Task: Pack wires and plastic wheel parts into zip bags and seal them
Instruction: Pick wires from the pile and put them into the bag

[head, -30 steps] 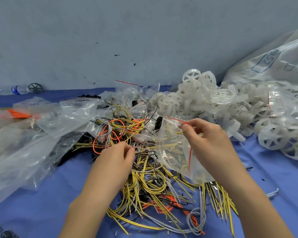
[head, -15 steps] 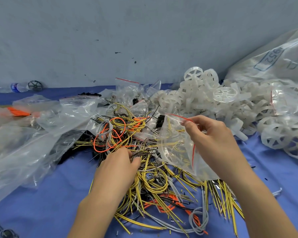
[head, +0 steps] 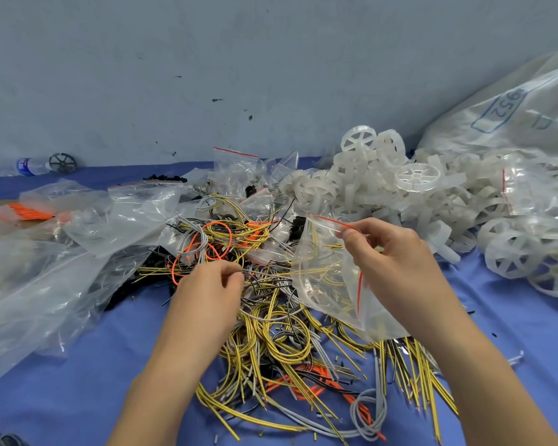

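I see the blue table [head: 78, 365] spread with a heap of white plastic wheels [head: 400, 194] at far right and a tangle of wires [head: 271, 333] in the middle. My right hand [head: 397, 265] pinches the open zip bag [head: 326, 278] above the wires, some yellow wires inside. My left hand [head: 207, 294] pinches thin wires in the pile.

Both bare forearms reach in from the near edge. The left hand [head: 208, 291] is knuckles up, left of centre, fingers curled under and thumb tip against the forefinger. The right hand [head: 390, 262] is higher and farther, right of centre, wrist bent, thumb and forefinger pinched together, other fingers curled.
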